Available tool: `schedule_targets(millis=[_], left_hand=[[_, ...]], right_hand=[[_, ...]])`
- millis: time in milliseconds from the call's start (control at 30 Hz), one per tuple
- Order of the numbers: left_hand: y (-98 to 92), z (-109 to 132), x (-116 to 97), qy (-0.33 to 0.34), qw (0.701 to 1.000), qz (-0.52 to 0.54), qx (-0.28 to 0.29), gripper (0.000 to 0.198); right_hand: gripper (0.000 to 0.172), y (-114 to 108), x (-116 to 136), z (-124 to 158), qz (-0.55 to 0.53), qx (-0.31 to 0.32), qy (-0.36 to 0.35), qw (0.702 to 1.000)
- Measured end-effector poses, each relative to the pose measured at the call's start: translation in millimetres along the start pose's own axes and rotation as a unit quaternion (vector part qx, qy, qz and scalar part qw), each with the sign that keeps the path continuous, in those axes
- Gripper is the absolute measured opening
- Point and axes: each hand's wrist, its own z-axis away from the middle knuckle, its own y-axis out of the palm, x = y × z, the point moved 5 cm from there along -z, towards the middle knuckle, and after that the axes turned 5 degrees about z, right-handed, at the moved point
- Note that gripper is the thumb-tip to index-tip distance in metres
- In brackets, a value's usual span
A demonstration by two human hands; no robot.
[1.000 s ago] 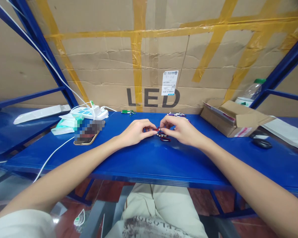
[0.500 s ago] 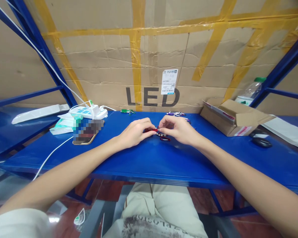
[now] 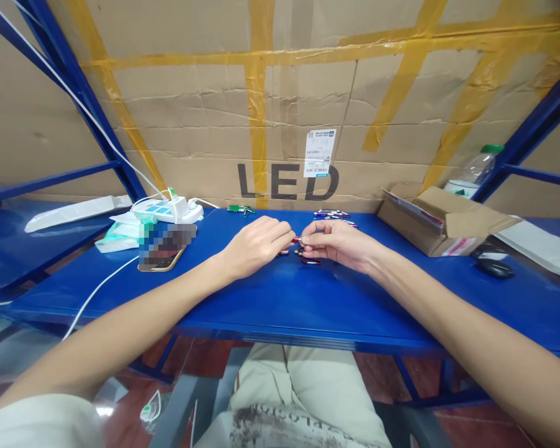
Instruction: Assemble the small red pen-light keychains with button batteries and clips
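My left hand (image 3: 256, 244) and my right hand (image 3: 338, 244) meet fingertip to fingertip over the blue shelf (image 3: 280, 292). Between them they pinch a small red keychain-like piece (image 3: 297, 240); its shape is mostly hidden by the fingers. Just below the right hand's fingers a small red carabiner (image 3: 310, 261) lies on the shelf. Both hands are closed in a pinch. More small coloured pieces (image 3: 331, 214) lie behind the right hand, by the cardboard wall.
A phone (image 3: 163, 249), tissue pack (image 3: 121, 233) and white power strip (image 3: 172, 210) with cable sit at left. An open cardboard box (image 3: 441, 221), a bottle (image 3: 471, 174) and a black mouse (image 3: 494, 267) are at right. A small green item (image 3: 240, 210) lies by the wall.
My hands have shifted slightly; the left fingers now stretch further toward the right hand, and the right hand has turned a little lower around the red piece.
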Motion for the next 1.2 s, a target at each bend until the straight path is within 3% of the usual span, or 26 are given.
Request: schedule_targets(millis=[133, 333, 633, 800, 900, 1067, 1200], left_hand=[[2.6, 1.9, 6.5, -0.044, 0.998, 0.049, -0.001, 0.035], [8.2, 4.1, 12.8, -0.096, 0.988, 0.119, 0.006, 0.029], [8.1, 4.6, 10.0, -0.056, 0.996, 0.069, 0.010, 0.033], [5.5, 2.4, 5.5, -0.029, 0.999, 0.008, 0.017, 0.039], [4.8, 1.9, 6.3, -0.041, 0.999, 0.031, 0.013, 0.036], [5.6, 2.8, 11.9, -0.085, 0.992, 0.089, 0.003, 0.031], [5.4, 2.6, 13.2, -0.098, 0.988, 0.119, 0.002, 0.029]], right_hand=[[0.042, -2.3, 1.4, -1.6, 0.068, -0.041, -0.059, 0.995], [0.043, 1.6, 6.7, -1.2, 0.213, -0.082, -0.169, 0.959], [0.047, 5.8, 5.0, -1.0, 0.206, -0.082, -0.146, 0.964], [0.040, 9.6, 3.4, -0.2, 0.227, -0.081, -0.154, 0.958], [0.029, 10.4, 6.8, 3.5, 0.300, -0.099, -0.192, 0.929], [0.019, 12.3, 17.1, 11.1, 0.458, -0.120, -0.273, 0.838], [0.016, 11.3, 18.3, 12.8, 0.503, -0.117, -0.309, 0.799]])
